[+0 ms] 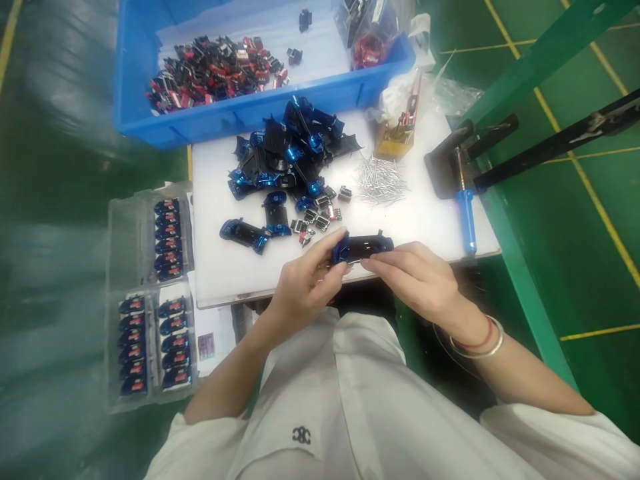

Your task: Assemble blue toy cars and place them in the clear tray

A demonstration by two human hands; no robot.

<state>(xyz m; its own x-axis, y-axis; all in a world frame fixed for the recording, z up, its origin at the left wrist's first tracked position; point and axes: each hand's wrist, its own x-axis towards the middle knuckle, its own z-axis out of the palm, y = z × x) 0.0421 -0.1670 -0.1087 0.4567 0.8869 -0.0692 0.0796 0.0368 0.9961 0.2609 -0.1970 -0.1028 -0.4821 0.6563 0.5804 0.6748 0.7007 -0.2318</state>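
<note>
My left hand (306, 283) grips a blue and black toy car body (361, 247) at its left end, above the front edge of the white work board (240, 277). The black underside of the body faces up. Along its near edge lies a thin metal pin (355, 261), with the fingertips of my right hand (423, 280) pinched at its right end. Beyond my hands are small silver, black and red parts (320, 217). Two more car bodies, one upper (277, 215) and one lower (245, 235), rest to the left.
Behind them are a heap of car bodies (300, 143), loose metal pins (381, 180) and a blue bin (250, 110) of small parts. A blue-handled screwdriver-like tool (467, 220) lies right, near a black stand (443, 163). Clear trays (114, 287) with assembled cars stand left.
</note>
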